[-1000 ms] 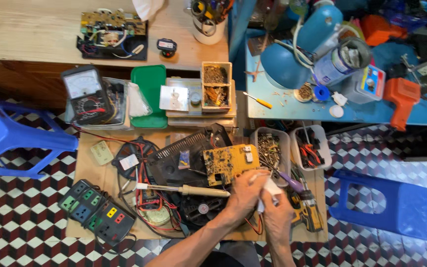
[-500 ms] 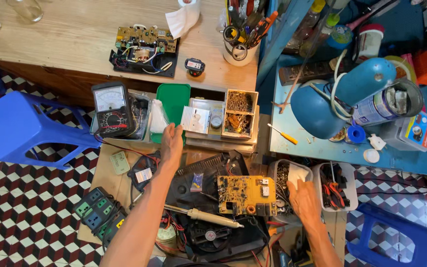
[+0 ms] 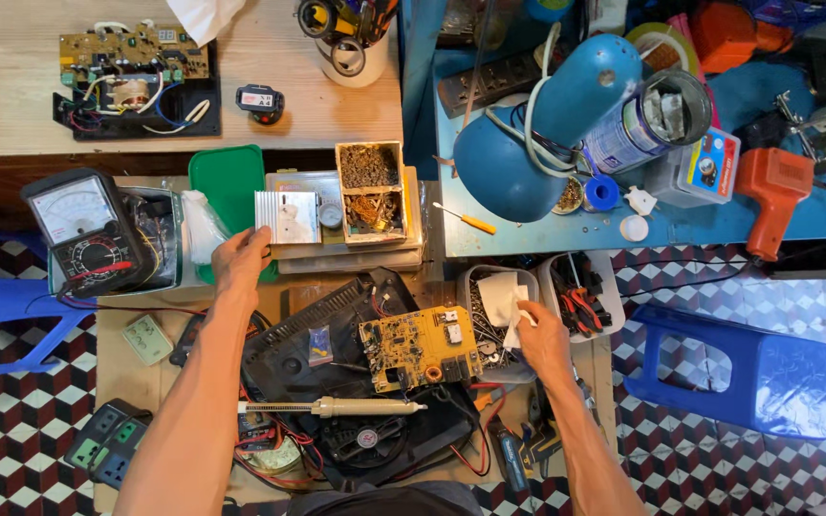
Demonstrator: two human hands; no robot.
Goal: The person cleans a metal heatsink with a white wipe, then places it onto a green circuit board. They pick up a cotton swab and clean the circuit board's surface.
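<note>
My left hand (image 3: 239,262) reaches forward and grips the lower left corner of a shiny metal plate (image 3: 289,215) lying on a flat box. My right hand (image 3: 539,334) holds a crumpled white tissue (image 3: 505,298) over a clear tub of small parts (image 3: 483,320). Between my arms a yellow circuit board (image 3: 419,346) rests on a black plastic casing (image 3: 336,334). A soldering iron (image 3: 336,407) lies across the casing in front of the board.
An analog multimeter (image 3: 88,234) stands at the left beside a green tray (image 3: 227,182). Small boxes of screws (image 3: 369,191) sit behind the plate. A tub with pliers (image 3: 580,301), a blue lamp (image 3: 547,134), an orange tool (image 3: 771,191) and blue stools (image 3: 757,368) lie to the right.
My left hand moved from the board out to the metal plate. My right hand carried the tissue right, over the parts tub. The view shifted closer.
</note>
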